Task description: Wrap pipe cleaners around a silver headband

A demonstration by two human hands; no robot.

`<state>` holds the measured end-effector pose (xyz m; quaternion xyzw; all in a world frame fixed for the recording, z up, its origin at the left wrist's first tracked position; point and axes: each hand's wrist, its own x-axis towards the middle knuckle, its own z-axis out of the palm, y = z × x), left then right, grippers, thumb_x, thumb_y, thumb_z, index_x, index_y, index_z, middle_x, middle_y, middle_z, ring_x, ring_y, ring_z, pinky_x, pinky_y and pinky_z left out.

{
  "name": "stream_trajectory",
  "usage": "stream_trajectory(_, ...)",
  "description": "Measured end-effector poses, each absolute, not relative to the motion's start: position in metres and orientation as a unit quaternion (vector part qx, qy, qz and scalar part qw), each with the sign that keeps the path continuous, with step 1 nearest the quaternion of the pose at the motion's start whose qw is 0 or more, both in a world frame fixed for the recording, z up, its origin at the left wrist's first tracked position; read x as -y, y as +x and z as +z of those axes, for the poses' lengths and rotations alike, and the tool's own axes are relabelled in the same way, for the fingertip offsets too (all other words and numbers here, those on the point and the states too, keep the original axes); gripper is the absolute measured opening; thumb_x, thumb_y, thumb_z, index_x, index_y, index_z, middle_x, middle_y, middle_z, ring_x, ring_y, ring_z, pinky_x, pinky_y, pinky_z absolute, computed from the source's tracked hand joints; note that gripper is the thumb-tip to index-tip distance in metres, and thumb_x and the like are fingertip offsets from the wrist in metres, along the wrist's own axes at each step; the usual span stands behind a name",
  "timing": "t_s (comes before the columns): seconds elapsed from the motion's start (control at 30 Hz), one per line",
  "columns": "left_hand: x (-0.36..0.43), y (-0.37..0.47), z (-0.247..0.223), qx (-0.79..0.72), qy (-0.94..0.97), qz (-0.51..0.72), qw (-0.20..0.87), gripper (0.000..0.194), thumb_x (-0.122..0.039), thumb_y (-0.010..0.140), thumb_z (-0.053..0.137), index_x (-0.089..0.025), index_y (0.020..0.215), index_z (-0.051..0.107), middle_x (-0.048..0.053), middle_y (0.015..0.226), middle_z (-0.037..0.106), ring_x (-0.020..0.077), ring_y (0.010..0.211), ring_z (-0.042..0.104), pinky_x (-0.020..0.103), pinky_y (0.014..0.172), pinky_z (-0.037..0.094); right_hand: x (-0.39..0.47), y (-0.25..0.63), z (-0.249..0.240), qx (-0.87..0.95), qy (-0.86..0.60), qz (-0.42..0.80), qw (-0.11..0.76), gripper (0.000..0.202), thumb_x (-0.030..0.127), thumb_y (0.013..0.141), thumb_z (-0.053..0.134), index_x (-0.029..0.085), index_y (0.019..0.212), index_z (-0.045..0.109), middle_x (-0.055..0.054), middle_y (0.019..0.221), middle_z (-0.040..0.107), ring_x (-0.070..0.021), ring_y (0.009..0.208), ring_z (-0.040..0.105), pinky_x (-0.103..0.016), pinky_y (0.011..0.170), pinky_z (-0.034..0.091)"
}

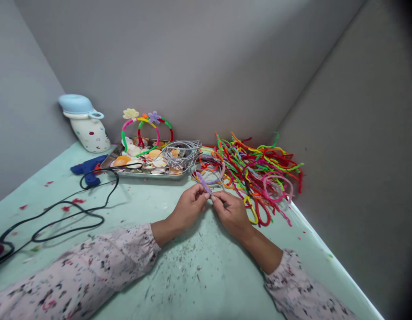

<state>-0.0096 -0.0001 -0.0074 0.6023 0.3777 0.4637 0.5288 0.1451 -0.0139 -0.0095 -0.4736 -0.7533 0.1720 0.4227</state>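
Note:
My left hand (189,206) pinches a short fuzzy purple pipe cleaner (203,182), which slants up and to the left from the fingertips. Right beside it, my right hand (232,212) is closed in a pinch at the lower end of the same piece. Just beyond the fingers lies a hoop of thin grey wire, partly covered in pink and lilac fuzz (222,170); whether it joins the held piece I cannot tell. A large heap of multicoloured pipe cleaners (249,162) spreads behind and to the right of my right hand.
A metal tray (149,175) holds shells, a coil of grey wire (182,153) and two colourful hoops with felt flowers (154,117). Left of it are a blue glue gun (89,168), its black cord (73,229) and a white bottle (89,129). Grey walls enclose the table (206,275).

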Motion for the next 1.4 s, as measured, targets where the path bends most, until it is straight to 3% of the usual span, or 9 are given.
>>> stream_trajectory(0.47,0.0028,-0.0099,-0.0062,-0.386,0.608,0.466,0.514,0.010,-0.024,0.085,0.051,-0.016,0.078,0.052,-0.005,0.063,0.044,0.0095,0.056,0.038,0.023,0.054,0.032,0.0158,0.1439,-0.0079,0.760,-0.473,0.166,0.413,0.020,0.024,0.090,0.049,0.019,0.084,0.068,-0.002,0.073,0.066,-0.0160,0.069,0.059,-0.026,0.067,0.044)
stream_trajectory(0.8,0.0015,-0.0094,-0.0057,-0.368,0.593,0.466,0.545,0.015,-0.031,0.086,0.052,-0.017,0.081,0.051,-0.006,0.061,0.044,0.0091,0.054,0.038,0.023,0.052,0.031,0.0144,0.1442,-0.0077,0.766,-0.467,0.140,0.419,0.021,0.022,0.091,0.048,0.019,0.084,0.067,-0.003,0.078,0.068,-0.0176,0.074,0.060,-0.029,0.072,0.043)
stream_trajectory(1.1,0.0023,-0.0102,-0.0038,-0.390,0.613,0.472,0.500,0.019,-0.032,0.087,0.051,-0.016,0.077,0.052,-0.005,0.061,0.045,0.0096,0.056,0.040,0.023,0.054,0.033,0.0172,0.1422,-0.0041,0.771,-0.454,0.142,0.423,0.020,0.022,0.092,0.048,0.020,0.086,0.067,-0.002,0.079,0.068,-0.0172,0.075,0.061,-0.028,0.073,0.043)
stream_trajectory(1.4,0.0010,-0.0126,0.0006,-0.374,0.612,0.471,0.514,0.020,-0.032,0.086,0.052,-0.016,0.074,0.053,-0.005,0.059,0.045,0.0099,0.055,0.042,0.023,0.055,0.033,0.0204,0.1450,-0.0050,0.755,-0.470,0.195,0.413,0.024,0.028,0.095,0.046,0.022,0.083,0.066,0.000,0.068,0.060,-0.0161,0.067,0.056,-0.026,0.063,0.042)
